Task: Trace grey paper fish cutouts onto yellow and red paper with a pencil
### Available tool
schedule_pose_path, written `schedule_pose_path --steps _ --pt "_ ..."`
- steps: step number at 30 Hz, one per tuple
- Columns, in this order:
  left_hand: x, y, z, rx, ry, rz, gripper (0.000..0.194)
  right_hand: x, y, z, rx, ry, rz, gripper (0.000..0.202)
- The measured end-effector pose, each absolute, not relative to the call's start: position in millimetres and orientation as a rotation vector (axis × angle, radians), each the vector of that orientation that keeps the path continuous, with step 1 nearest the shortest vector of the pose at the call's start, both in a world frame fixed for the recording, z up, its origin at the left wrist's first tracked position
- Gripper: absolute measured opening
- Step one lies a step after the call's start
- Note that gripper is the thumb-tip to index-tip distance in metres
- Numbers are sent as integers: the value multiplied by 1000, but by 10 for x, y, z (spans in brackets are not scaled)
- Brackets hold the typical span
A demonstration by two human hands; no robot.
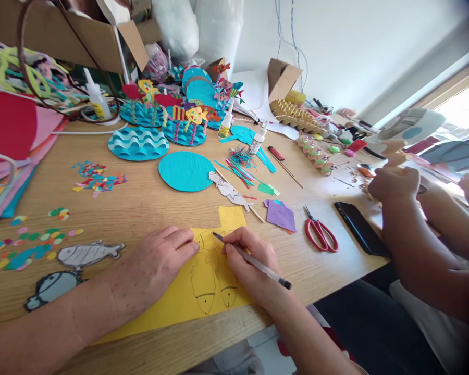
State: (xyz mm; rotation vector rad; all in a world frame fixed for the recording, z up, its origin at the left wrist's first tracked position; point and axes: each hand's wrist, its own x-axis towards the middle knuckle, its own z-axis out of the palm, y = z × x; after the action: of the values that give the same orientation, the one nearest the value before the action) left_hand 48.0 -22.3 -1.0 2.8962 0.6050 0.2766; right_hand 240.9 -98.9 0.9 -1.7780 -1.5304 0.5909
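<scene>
My right hand (pixel 254 255) pinches a pen (pixel 263 268) with a clear barrel and black end cap, its tip touching the upper part of a yellow paper sheet (pixel 172 299). Fish outlines (pixel 204 284) in black line are drawn on that sheet. Across its left part lies my left hand (pixel 160 260), palm down with fingers resting flat, holding nothing. Left of that wrist are a grey-white paper fish (pixel 88 253) and a darker-edged fish cutout (pixel 54 289). Another fish cutout (pixel 229 191) lies beyond the sheet, beside a thin wooden stick (pixel 256 213).
Red-handled scissors (pixel 321 234) and a black phone (pixel 359 228) lie to the right, near another person's hand (pixel 394 185). Farther back are a blue disc (pixel 185 171), glue bottles (pixel 258 139) and paper fish models (pixel 183 120). Confetti dots (pixel 42 239) are scattered at left.
</scene>
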Motion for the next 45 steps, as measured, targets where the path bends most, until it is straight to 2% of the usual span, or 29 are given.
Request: schedule_pose_path --steps 17,31,45 --pt "481 -220 -92 2915 604 393 33 2411 -981 1 -1753 -1484 631 11" --pt "509 -223 -15 2923 615 312 25 2385 -942 -5 -1777 -1574 647 10" --pt "489 -226 -16 2873 606 305 30 2396 -954 -5 -1756 -1607 653 10"
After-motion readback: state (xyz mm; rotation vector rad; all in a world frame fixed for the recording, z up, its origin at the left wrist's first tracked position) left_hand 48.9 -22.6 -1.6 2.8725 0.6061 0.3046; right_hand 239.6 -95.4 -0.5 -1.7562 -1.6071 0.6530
